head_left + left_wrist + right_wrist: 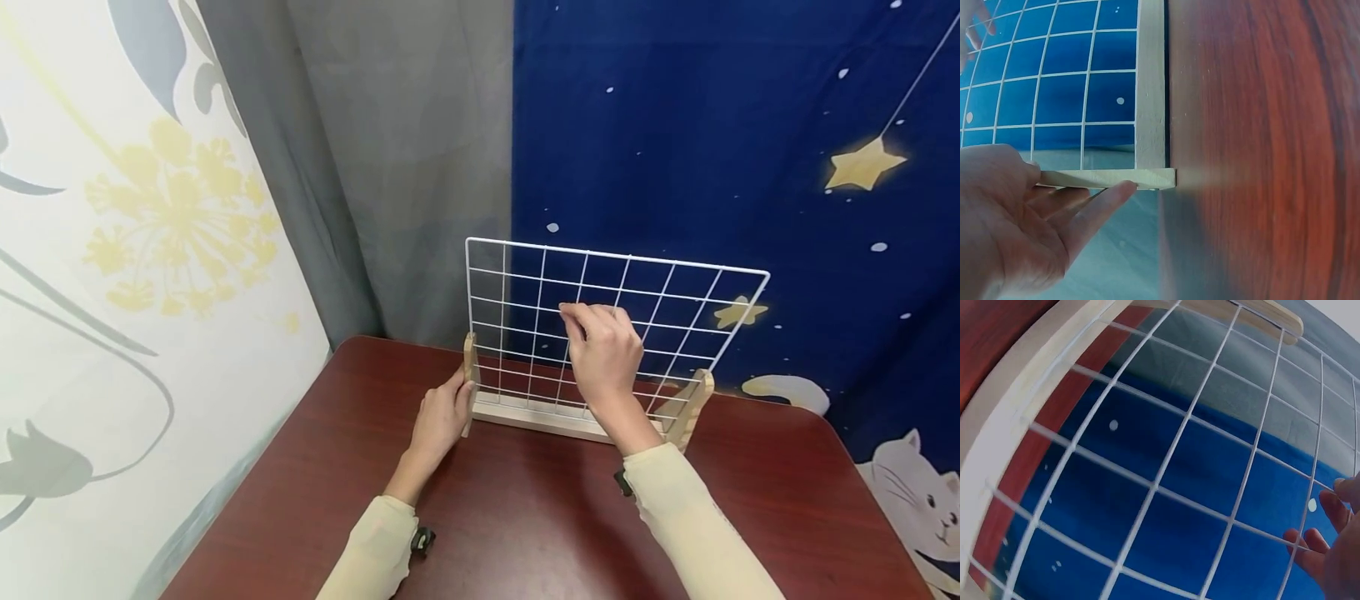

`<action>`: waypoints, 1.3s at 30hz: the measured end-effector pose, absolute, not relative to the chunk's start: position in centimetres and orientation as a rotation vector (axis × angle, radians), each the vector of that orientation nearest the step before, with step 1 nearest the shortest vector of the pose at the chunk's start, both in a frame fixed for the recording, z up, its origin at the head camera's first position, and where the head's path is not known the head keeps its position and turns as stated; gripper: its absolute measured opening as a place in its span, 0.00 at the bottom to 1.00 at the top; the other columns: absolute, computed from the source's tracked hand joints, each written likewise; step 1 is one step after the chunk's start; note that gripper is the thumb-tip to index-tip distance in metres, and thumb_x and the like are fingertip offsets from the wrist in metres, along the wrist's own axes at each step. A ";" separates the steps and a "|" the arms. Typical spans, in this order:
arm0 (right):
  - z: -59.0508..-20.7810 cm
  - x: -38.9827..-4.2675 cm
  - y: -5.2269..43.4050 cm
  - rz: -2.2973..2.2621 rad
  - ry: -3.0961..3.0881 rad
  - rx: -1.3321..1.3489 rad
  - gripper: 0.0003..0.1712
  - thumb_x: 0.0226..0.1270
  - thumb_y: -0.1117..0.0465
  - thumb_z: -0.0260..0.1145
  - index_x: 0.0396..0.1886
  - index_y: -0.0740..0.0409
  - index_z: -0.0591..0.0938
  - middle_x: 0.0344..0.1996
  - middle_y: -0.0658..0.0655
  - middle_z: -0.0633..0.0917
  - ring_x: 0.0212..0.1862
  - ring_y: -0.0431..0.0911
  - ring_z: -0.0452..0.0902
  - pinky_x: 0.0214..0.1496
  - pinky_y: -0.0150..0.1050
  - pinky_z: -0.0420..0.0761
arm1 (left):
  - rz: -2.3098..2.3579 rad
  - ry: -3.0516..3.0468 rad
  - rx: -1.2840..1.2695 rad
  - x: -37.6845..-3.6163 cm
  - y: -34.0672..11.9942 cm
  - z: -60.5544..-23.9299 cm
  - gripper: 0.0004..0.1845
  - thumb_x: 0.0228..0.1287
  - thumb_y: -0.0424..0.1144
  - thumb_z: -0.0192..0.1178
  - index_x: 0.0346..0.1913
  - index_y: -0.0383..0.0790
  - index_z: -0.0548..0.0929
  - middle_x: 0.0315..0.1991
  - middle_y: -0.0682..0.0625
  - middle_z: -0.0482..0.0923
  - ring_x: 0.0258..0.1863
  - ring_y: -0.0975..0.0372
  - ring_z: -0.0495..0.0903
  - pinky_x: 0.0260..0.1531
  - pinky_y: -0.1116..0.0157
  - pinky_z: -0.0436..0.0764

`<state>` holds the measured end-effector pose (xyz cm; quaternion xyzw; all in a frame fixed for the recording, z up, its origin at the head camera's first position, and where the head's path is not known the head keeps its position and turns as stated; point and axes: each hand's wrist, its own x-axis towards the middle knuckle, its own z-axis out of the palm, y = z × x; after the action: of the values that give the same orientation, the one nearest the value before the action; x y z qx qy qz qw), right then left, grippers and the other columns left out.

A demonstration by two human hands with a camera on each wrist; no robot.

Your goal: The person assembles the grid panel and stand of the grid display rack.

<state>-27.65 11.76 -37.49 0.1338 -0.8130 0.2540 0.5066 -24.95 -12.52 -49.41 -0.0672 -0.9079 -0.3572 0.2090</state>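
A white wire grid panel stands upright, leaning slightly back, in a wooden stand with a pale base bar. My left hand grips the stand's left wooden side piece. In the left wrist view, fingers of that hand lie along the flat wood. Over the middle of the grid is my right hand, fingers curled toward the thumb. The right wrist view has its fingertips at the thin wires, pinching there. The stand's right side piece is partly behind the right forearm.
The stand is near the back edge of a dark red wooden table. Behind it hang a grey curtain and a blue star-patterned curtain. A white floral-print panel stands at the left.
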 end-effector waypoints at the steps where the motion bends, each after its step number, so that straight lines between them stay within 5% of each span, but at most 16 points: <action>1: -37.5 -27.6 11.6 0.608 -1.965 0.312 0.03 0.70 0.60 0.75 0.38 0.47 0.93 0.35 0.51 0.93 0.45 0.57 0.87 0.41 0.53 0.86 | -0.997 -2.526 -0.182 -25.0 -12.5 -49.5 0.11 0.80 0.43 0.59 0.55 0.43 0.85 0.25 0.45 0.85 0.28 0.49 0.88 0.31 0.44 0.84; 7: -38.2 -27.3 11.0 0.625 -1.993 0.237 0.03 0.73 0.59 0.71 0.41 0.46 0.89 0.38 0.51 0.92 0.63 0.54 0.83 0.39 0.58 0.88 | -1.020 -2.533 -0.153 -25.0 -12.5 -49.7 0.11 0.82 0.45 0.57 0.56 0.45 0.85 0.28 0.45 0.87 0.29 0.49 0.88 0.32 0.45 0.84; 16: -39.0 -25.8 12.0 0.607 -2.126 0.357 0.23 0.67 0.57 0.73 0.62 0.46 0.85 0.62 0.55 0.85 0.83 0.56 0.62 0.31 0.54 0.89 | -1.045 -2.560 -0.115 -24.6 -12.3 -49.7 0.13 0.82 0.47 0.57 0.59 0.48 0.85 0.30 0.44 0.87 0.35 0.45 0.89 0.34 0.42 0.84; 21: -38.3 -24.3 13.0 0.566 -2.281 0.416 0.36 0.70 0.48 0.70 0.77 0.38 0.74 0.82 0.53 0.67 0.87 0.57 0.50 0.20 0.42 0.82 | -1.054 -2.558 -0.102 -24.6 -12.4 -49.5 0.14 0.82 0.47 0.57 0.61 0.50 0.84 0.32 0.44 0.87 0.36 0.43 0.90 0.33 0.41 0.84; 24: -38.0 -23.0 13.8 0.554 -2.374 0.434 0.42 0.71 0.44 0.69 0.82 0.32 0.65 0.86 0.48 0.56 0.88 0.56 0.44 0.18 0.36 0.75 | -1.055 -2.554 -0.102 -24.7 -12.3 -49.4 0.14 0.82 0.47 0.57 0.61 0.49 0.84 0.31 0.44 0.87 0.37 0.43 0.90 0.33 0.41 0.83; 29: -38.1 -20.9 15.2 0.600 -2.405 0.482 0.47 0.70 0.45 0.71 0.84 0.29 0.60 0.87 0.45 0.53 0.88 0.52 0.45 0.23 0.39 0.78 | -1.054 -2.555 -0.122 -24.9 -12.4 -49.5 0.13 0.82 0.47 0.57 0.58 0.47 0.85 0.29 0.45 0.86 0.34 0.43 0.89 0.32 0.42 0.83; 31: -38.4 -20.3 16.0 0.626 -2.365 0.508 0.45 0.70 0.48 0.72 0.83 0.34 0.64 0.86 0.49 0.58 0.87 0.53 0.51 0.37 0.46 0.87 | -1.055 -2.562 -0.125 -24.9 -12.3 -49.5 0.13 0.82 0.47 0.57 0.57 0.47 0.85 0.29 0.45 0.86 0.33 0.44 0.89 0.31 0.43 0.83; 35: -39.4 -19.3 17.8 0.664 -2.253 0.480 0.38 0.67 0.49 0.74 0.76 0.48 0.74 0.73 0.58 0.77 0.74 0.54 0.71 0.58 0.52 0.82 | -1.052 -2.569 -0.122 -24.8 -12.4 -49.5 0.13 0.82 0.47 0.57 0.57 0.46 0.85 0.30 0.45 0.87 0.33 0.45 0.89 0.30 0.43 0.83; 39: -40.4 -18.6 19.6 0.743 -2.107 0.348 0.35 0.62 0.50 0.75 0.63 0.62 0.77 0.51 0.63 0.80 0.52 0.55 0.74 0.47 0.41 0.72 | -1.040 -2.556 -0.109 -24.6 -12.5 -49.4 0.13 0.82 0.47 0.57 0.58 0.48 0.85 0.31 0.45 0.88 0.33 0.44 0.89 0.30 0.42 0.83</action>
<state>-18.59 19.63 -40.44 0.1393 -0.8431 0.2973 0.4260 -24.60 -12.50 -49.36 -0.0389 -0.9088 -0.3700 0.1889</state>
